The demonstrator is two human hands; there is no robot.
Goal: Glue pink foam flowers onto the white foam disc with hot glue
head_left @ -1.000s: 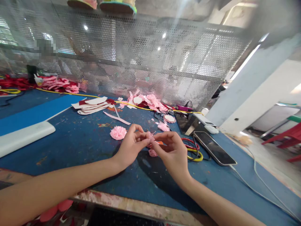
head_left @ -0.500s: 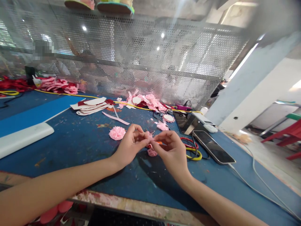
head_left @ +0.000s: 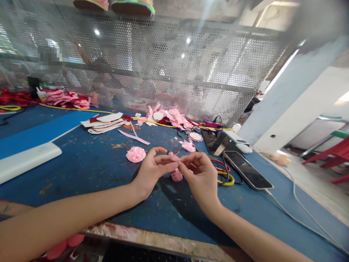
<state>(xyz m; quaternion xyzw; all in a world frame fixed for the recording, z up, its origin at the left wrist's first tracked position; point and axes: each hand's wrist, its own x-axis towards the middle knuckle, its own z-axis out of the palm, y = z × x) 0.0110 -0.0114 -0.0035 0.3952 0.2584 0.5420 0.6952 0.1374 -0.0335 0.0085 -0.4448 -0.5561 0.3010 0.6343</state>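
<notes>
There is one left hand (head_left: 149,173), one right hand (head_left: 201,178) and one phone (head_left: 247,170). Two narrow strips (head_left: 133,137) lie beside one layered stack (head_left: 107,123).

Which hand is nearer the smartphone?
Right. The right hand is just to the left of the smartphone, with a gap between them; the left hand is farther off, beyond the right hand.

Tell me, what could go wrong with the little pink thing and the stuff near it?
The right hand has only a fingertip pinch on the small pink piece, so it might slip. The left hand is close to the ruffled pink flower and could knock it.
</notes>
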